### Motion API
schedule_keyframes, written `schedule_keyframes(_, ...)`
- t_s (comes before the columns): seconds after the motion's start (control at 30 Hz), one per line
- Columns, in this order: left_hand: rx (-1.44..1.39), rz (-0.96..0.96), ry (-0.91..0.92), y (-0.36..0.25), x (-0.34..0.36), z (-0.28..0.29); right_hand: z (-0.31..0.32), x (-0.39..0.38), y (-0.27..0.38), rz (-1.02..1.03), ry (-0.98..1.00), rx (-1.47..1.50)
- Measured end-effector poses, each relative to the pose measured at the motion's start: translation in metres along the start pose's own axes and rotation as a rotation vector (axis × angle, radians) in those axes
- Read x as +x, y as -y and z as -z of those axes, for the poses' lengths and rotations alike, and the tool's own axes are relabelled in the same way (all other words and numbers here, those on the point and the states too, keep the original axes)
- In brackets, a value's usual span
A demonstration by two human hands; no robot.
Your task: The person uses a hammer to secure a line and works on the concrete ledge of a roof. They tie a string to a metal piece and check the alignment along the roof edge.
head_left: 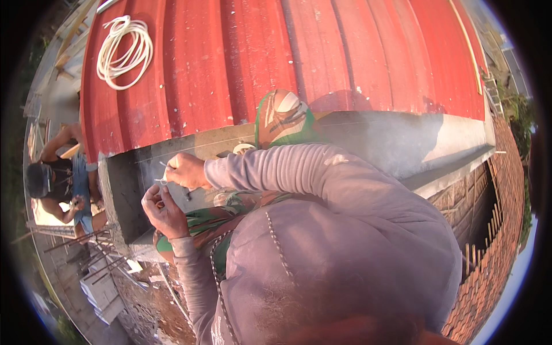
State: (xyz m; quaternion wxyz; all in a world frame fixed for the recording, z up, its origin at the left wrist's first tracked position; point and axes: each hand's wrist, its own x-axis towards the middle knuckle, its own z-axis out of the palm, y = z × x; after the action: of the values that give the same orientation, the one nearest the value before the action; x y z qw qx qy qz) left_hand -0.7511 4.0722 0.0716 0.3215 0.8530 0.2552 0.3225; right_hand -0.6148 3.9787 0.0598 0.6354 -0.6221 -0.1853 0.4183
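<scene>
My right hand [187,171] is closed, with thumb and fingertips pinched on a thin white string [163,180]. Just below it, my left hand [165,214] has its fingertips drawn together at the string's lower part. A small loop or knot seems to lie between the two hands, too small to make out fully. Both hands are above a grey concrete channel [123,195] beside the roof edge. A thin taut line [201,145] runs along the channel. My knees, in camouflage-patterned trousers [286,118], are bent close by.
Red metal roofing [253,63] slopes beyond the channel, with a coil of white cable [125,53] on it. At left, a co-worker [63,178] is beside the wall. Steel rods [109,261] stick out below. Tiled roofing [489,276] drops away at right.
</scene>
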Motion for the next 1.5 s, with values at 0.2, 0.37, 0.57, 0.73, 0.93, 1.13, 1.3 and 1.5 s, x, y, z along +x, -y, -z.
schedule_keyframes(0.2, -0.032, -0.062, -0.092, -0.009, 0.007, 0.028, -0.002, 0.004, 0.016, -0.162, 0.141, 0.313)
schedule_keyframes(0.37, -0.033, -0.024, -0.157, -0.017, -0.01, 0.029, -0.009, -0.008, 0.016, -0.167, 0.178, 0.236)
schedule_keyframes(0.57, 0.032, -0.039, -0.155, -0.018, -0.012, 0.023, -0.007, -0.012, 0.012, -0.079, 0.25, 0.184)
schedule_keyframes(0.73, 0.033, -0.067, -0.111, -0.012, -0.006, 0.027, -0.006, -0.01, 0.019, -0.053, 0.267, 0.083)
schedule_keyframes(0.93, 0.006, -0.106, -0.003, -0.01, 0.0, 0.041, -0.002, -0.011, 0.03, -0.001, 0.347, -0.055)
schedule_keyframes(1.13, 0.05, -0.161, 0.056, -0.006, 0.002, 0.05, 0.003, -0.002, 0.025, 0.115, 0.408, -0.192)
schedule_keyframes(1.3, 0.212, -0.227, 0.065, -0.017, 0.003, 0.056, 0.004, -0.003, 0.03, 0.115, 0.433, -0.221)
schedule_keyframes(1.5, 0.318, -0.303, 0.108, -0.014, 0.006, 0.06, 0.004, -0.004, 0.032, 0.08, 0.438, -0.242)
